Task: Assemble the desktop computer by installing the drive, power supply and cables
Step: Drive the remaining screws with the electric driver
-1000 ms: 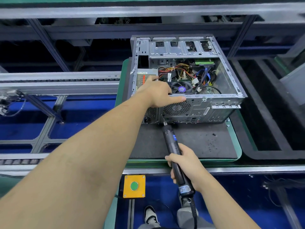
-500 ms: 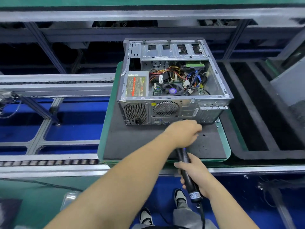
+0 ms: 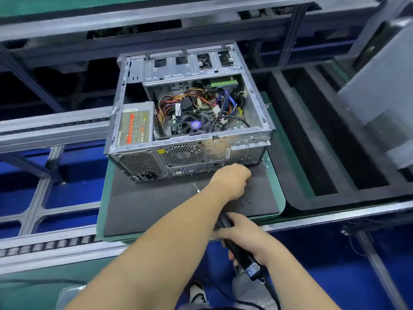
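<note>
While gripped, electric screwdriver (image 3: 240,253) points up-left

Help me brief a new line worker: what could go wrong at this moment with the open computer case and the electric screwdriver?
The left hand is reaching among small loose bits on the black mat; one could be dropped or lost. The right hand grips the electric screwdriver low under the left forearm, so its tip might jab the arm. Loose cables inside the computer case could snag.

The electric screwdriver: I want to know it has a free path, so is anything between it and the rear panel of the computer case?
Yes. The left hand is curled over the mat directly between the electric screwdriver, gripped by the right hand, and the computer case rear panel. The screwdriver's tip is hidden under that forearm.
</note>
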A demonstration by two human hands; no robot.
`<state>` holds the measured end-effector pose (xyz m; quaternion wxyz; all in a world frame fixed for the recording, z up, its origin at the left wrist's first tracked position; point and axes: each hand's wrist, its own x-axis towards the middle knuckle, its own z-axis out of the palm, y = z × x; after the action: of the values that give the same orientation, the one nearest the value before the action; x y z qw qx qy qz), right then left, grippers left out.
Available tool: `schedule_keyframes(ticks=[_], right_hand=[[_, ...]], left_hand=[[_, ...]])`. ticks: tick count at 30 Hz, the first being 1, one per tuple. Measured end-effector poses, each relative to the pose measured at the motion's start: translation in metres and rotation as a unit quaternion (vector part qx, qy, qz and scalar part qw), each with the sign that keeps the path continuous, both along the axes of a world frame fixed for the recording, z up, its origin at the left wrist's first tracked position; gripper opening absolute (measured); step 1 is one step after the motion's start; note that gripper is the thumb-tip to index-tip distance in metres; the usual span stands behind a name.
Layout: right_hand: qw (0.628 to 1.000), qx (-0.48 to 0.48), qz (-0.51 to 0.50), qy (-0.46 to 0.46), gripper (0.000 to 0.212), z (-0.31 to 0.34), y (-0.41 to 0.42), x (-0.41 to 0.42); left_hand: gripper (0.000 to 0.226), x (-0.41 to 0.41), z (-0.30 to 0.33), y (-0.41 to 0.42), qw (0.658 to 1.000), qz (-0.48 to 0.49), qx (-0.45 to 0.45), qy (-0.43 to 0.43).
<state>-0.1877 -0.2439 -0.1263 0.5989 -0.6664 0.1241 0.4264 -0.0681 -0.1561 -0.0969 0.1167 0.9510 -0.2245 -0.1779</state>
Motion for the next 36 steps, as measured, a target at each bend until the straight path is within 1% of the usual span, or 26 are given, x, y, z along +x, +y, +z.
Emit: schedule_keyframes(ticks=[2,4,6,8,9,10,11,12,13,14,15,16,17,18,19,22,24,29,36], right_hand=[[1.000,-0.001,0.009,-0.006,0.042,-0.001,-0.001,0.002],[1.000,-0.005,0.014,-0.015,0.037,0.000,0.001,0.003],[0.999,-0.013,0.031,-0.024,0.039,0.003,0.007,0.003],[0.997,-0.027,0.064,-0.030,0.041,0.004,0.018,0.000],[0.996,-0.034,0.072,-0.032,0.040,0.003,0.023,-0.003],[0.996,-0.040,0.074,-0.037,0.038,0.003,0.027,-0.006],[0.996,-0.044,0.071,-0.044,0.035,0.003,0.030,-0.009],[0.996,-0.045,0.066,-0.050,0.034,0.003,0.032,-0.012],[0.996,-0.040,0.060,-0.054,0.033,0.004,0.034,-0.014],[0.996,-0.030,0.055,-0.058,0.031,0.005,0.036,-0.016],[0.997,-0.019,0.051,-0.060,0.027,0.006,0.037,-0.017],[0.997,-0.008,0.046,-0.061,0.022,0.007,0.039,-0.018],[0.997,-0.001,0.041,-0.063,0.020,0.008,0.041,-0.018],[0.997,0.002,0.036,-0.065,0.019,0.010,0.044,-0.019],[0.997,0.003,0.032,-0.067,0.020,0.011,0.047,-0.019],[0.997,0.004,0.026,-0.078,0.023,0.015,0.053,-0.019],[0.996,0.004,0.025,-0.083,0.023,0.017,0.055,-0.019],[0.996,0.003,0.019,-0.085,0.022,0.017,0.058,-0.022],[0.997,0.012,0.008,-0.082,0.020,0.018,0.061,-0.024]], left_hand=[[0.012,-0.006,0.002,0.021,0.995,0.073,-0.070,0.018],[0.008,-0.016,0.000,0.055,0.977,0.161,-0.141,0.021],[0.009,-0.031,-0.002,0.089,0.950,0.238,-0.201,0.007],[0.015,-0.042,-0.003,0.115,0.905,0.329,-0.268,-0.028],[0.017,-0.047,-0.005,0.124,0.867,0.389,-0.308,-0.039],[0.017,-0.050,-0.006,0.131,0.812,0.460,-0.358,-0.032],[0.016,-0.052,-0.007,0.136,0.733,0.534,-0.421,-0.007],[0.011,-0.053,-0.009,0.142,0.643,0.600,-0.475,0.029],[0.005,-0.055,-0.010,0.147,0.561,0.641,-0.518,0.072],[0.004,-0.056,-0.010,0.151,0.501,0.657,-0.552,0.113],[0.005,-0.057,-0.010,0.155,0.460,0.656,-0.580,0.149],[0.004,-0.058,-0.009,0.157,0.426,0.646,-0.607,0.181],[0.004,-0.060,-0.008,0.158,0.396,0.634,-0.631,0.209],[0.005,-0.062,-0.006,0.158,0.374,0.622,-0.648,0.232],[0.008,-0.063,-0.005,0.158,0.360,0.611,-0.659,0.252],[0.012,-0.070,-0.002,0.155,0.339,0.586,-0.676,0.291],[0.012,-0.074,-0.004,0.153,0.317,0.575,-0.694,0.296],[0.007,-0.080,-0.007,0.155,0.284,0.558,-0.721,0.295],[0.007,-0.080,-0.007,0.159,0.273,0.543,-0.735,0.299]])
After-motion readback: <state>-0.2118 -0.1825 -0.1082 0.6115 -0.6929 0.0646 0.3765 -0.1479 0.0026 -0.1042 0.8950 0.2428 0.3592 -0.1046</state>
